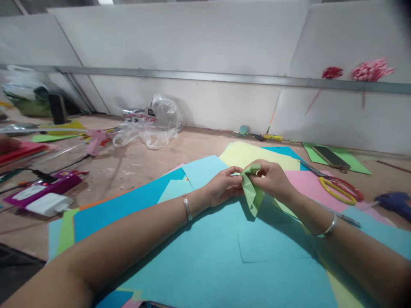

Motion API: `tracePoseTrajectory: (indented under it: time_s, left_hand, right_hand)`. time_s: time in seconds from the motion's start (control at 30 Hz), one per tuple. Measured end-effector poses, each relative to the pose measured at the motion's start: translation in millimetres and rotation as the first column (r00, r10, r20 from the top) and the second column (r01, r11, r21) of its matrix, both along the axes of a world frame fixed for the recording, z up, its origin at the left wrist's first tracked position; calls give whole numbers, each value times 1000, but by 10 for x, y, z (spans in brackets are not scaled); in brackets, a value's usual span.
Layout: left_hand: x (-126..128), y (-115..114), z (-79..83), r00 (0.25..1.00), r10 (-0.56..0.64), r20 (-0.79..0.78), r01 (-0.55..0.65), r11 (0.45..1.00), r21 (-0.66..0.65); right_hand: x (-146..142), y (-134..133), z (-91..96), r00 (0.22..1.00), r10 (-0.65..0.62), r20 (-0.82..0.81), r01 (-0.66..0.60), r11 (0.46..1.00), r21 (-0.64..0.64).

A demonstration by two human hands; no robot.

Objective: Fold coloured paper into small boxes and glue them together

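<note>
Between both hands is a folded piece of light green paper [253, 197], its pointed end hanging down over the blue sheets. My left hand [226, 186] pinches its left edge with the fingertips. The thumb and fingers of my right hand [272, 177] close on its upper right side, where the paper is bent over. Under both hands lies a large light blue sheet [199, 252], with a smaller blue piece on it. Part of the folded paper is hidden behind the fingers.
Scissors [340, 190] with red and yellow handles and a blue glue gun [394, 203] lie right. A phone [330, 156] rests on green paper. Left are a purple power strip [45, 188], a pink glue gun [96, 141] and another person's hand [8, 143]. A plastic bag [154, 122] sits behind.
</note>
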State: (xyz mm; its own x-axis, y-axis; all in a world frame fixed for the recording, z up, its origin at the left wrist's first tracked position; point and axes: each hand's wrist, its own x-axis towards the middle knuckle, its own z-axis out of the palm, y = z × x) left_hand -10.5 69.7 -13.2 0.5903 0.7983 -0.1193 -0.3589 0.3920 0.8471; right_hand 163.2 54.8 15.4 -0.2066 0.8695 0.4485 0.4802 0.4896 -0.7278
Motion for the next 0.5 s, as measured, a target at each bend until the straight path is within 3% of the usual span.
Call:
tracePoseTrajectory:
  time_s: [0.13,0.37,0.5]
  left_hand:
    - [-7,46,-35,1000,2,8,-2,1000,-20]
    - [-4,64,-48,998,-21,66,24,998,-53]
    - [-8,64,-26,997,-30,72,35,997,-66]
  right_hand:
    - [8,-8,19,1000,21,-9,-21,1000,21]
    - [-5,-26,-19,972,-24,-232,-5,992,-127]
    - [-28,-36,-12,966,-55,-253,13,986,-166]
